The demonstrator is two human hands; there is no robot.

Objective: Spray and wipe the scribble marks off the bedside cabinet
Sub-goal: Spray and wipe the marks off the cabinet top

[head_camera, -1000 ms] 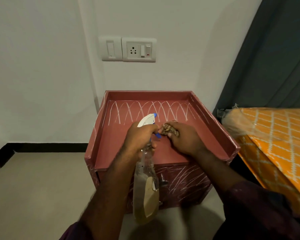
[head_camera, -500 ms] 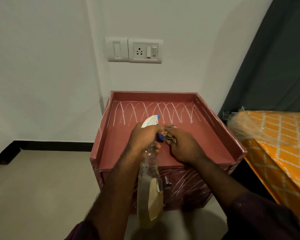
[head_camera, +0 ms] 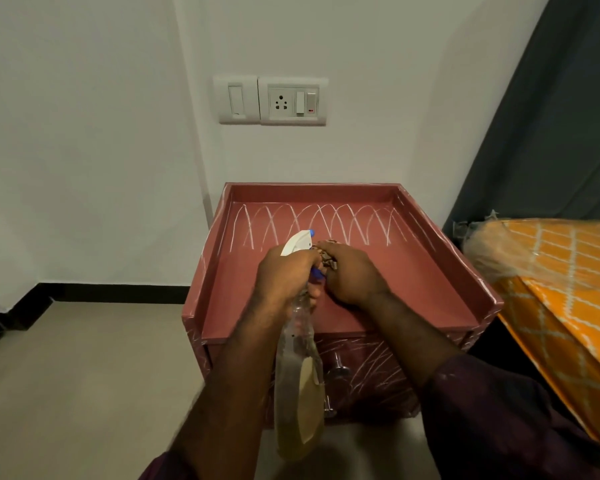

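Left hand (head_camera: 284, 275): grips bottle (head_camera: 297, 382) at neck, over cabinet (head_camera: 430, 292). Right hand (head_camera: 352, 275): pinches bunched cloth (head_camera: 327, 259) at the nozzle. Bottle: part-full, likely light, slick when wet; hold at neck. Cloth: soft. Scribbles (head_camera: 312, 223): at top's rear and on front.

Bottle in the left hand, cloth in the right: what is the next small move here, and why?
Probably aim the spray bottle at the white scribble marks and squeeze. The left hand grips it over the bedside cabinet, the right hand holds a bunched cloth ready beside it, and the marks look unwiped.
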